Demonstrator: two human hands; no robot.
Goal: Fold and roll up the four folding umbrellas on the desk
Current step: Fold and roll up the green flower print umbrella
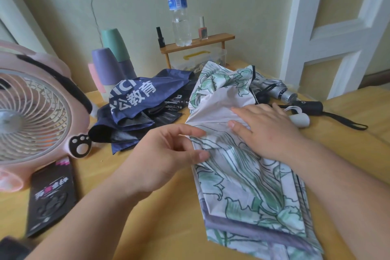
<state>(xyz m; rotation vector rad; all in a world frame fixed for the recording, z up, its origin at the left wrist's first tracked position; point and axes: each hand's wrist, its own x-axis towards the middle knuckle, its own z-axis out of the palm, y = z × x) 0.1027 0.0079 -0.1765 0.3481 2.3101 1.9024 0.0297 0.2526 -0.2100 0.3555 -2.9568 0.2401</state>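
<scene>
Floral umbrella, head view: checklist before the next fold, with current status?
1. Grip: left hand pinches a pleat of the floral umbrella: ok.
2. Pin: right hand lies flat on the canopy: ok.
3. Canopy flat all along: not ok, the far end is bunched up.
4. Neighbour: navy umbrella lies off the pleat being worked: ok.
5. Closing strap found: cannot tell, none visible.
6. Shaft collapsed: cannot tell, hidden under fabric.
</scene>
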